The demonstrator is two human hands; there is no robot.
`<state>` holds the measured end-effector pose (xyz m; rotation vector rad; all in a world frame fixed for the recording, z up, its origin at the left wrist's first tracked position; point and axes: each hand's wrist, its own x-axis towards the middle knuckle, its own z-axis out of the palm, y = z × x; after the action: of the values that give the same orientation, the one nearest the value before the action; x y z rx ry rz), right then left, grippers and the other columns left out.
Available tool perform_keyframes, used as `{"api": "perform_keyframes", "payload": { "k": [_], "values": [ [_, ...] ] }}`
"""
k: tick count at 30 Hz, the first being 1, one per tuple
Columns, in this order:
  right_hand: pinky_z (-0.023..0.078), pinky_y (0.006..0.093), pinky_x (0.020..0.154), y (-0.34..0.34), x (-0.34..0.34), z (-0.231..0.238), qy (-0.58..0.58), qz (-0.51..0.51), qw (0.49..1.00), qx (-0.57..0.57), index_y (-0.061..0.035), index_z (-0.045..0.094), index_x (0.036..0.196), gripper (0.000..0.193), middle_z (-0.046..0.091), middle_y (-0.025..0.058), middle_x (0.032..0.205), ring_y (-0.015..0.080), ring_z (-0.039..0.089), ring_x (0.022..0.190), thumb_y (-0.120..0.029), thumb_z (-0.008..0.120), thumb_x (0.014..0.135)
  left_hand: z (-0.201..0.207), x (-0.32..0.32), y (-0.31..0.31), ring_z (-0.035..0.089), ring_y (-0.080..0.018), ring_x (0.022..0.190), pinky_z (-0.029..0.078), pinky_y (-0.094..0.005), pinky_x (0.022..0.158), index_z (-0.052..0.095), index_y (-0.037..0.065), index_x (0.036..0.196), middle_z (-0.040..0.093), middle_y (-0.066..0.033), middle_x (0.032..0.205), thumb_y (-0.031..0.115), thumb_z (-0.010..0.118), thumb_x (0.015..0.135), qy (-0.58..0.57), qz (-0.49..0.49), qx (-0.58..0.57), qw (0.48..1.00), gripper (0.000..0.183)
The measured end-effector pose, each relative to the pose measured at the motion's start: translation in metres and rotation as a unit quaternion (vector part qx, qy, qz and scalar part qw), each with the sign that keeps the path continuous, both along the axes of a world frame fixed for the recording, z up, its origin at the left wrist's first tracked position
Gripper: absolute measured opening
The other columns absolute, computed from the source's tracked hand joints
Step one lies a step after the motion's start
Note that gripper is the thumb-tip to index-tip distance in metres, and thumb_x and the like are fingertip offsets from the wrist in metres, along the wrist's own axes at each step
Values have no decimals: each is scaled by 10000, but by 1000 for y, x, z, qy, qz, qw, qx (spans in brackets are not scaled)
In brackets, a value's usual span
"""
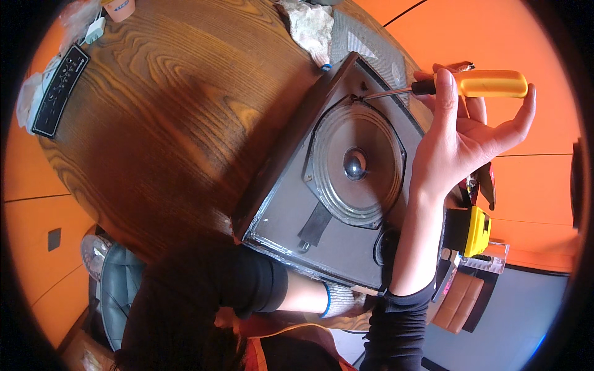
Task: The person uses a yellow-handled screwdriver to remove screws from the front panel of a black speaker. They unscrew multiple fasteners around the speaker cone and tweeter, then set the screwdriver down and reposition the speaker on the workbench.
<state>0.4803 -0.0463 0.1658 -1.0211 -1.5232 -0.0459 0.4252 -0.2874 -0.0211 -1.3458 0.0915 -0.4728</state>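
My bare right hand (461, 133) is closed around a screwdriver (492, 83) with a yellow handle and a black collar. Its shaft slants left, and the tip meets the far mounting corner of a round speaker driver (356, 164). That driver sits in a dark speaker cabinet (281, 216) lying face up on the wooden table (167, 105). A strip of dark tape (315, 226) lies on the cabinet front. My left hand (343, 301), in a white knitted glove with a blue cuff, is at the cabinet's near edge; the right sleeve hides its fingers.
Beyond the cabinet lie a white glove (309, 31) and a metal mesh grille (365, 46). A black panel with knobs (60, 91), a white plug (94, 29) and a cup (119, 8) are at far left. A yellow-and-black object (477, 232) stands right; a dark chair (120, 297) is lower left.
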Motion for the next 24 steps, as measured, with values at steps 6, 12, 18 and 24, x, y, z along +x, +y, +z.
{"api": "perform_keyframes", "payload": {
  "k": [6,12,18,24],
  "values": [
    [610,358,749,0,1,0,-11,-6,1000,4,-214,99,1478,826,679,216,1005,259,715,847,-3,644,894,8,-1,3,549,-265,1147,394,-387,1029,540,-17,1231,581,-215,1218,381,536,873,3,7,-8,1000,535],
    [610,343,749,1,-1,-1,-26,-12,999,27,-204,101,1476,823,680,213,1006,256,711,875,-5,647,893,13,1,7,540,-256,1165,382,-377,1041,527,-16,1249,572,-220,1236,424,535,864,4,14,-19,1000,584],
    [606,301,722,-2,-4,0,-13,-27,999,32,-190,97,1474,810,671,218,1035,248,701,924,-9,639,901,16,3,13,531,-247,1183,371,-368,1052,515,-16,1266,562,-226,1253,467,534,856,9,8,-54,998,634],
    [592,265,686,0,-1,1,34,-5,999,33,-184,99,1466,798,664,219,1039,247,705,892,-2,635,904,56,10,24,522,-239,1201,359,-358,1064,503,-15,1283,553,-231,1271,510,533,847,43,-85,-328,940,683]
  ]
}}
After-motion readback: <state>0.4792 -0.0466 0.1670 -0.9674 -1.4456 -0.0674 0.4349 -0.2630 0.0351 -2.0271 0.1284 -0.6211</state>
